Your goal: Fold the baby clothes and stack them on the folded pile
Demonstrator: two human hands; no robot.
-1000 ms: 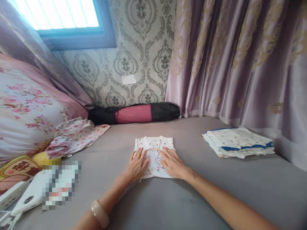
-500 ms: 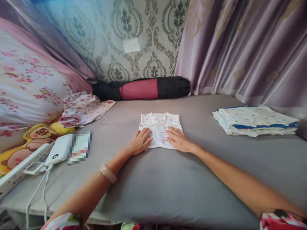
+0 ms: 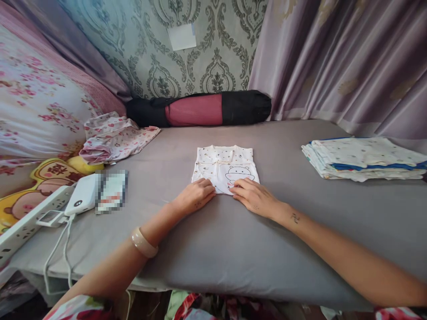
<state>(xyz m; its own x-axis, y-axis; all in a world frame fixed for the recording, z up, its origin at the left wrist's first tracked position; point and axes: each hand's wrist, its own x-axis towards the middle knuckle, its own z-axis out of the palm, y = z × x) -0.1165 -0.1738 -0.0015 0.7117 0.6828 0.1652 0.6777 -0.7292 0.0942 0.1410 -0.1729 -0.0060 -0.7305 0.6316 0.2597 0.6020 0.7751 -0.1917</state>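
A folded white baby shirt, with small dark prints and a line-drawn animal face, lies flat on the grey bed sheet in front of me. My left hand is at its near left corner, fingers bent and closed on the edge. At the near right corner, my right hand pinches the edge just below the animal face, with thumb and fingertips drawn together. Both hands rest low against the sheet. The cloth under the fingertips is hidden.
A stack of folded clothes lies at the right. On the left are a crumpled printed cloth, a white power bank, a power strip with cables and a yellow plush. A black-and-red rolled bag lies along the wall.
My hands have slid from lying flat on the shirt towards me to its near edge, and the fingers have curled closed there. The camera view has tipped downward a little.
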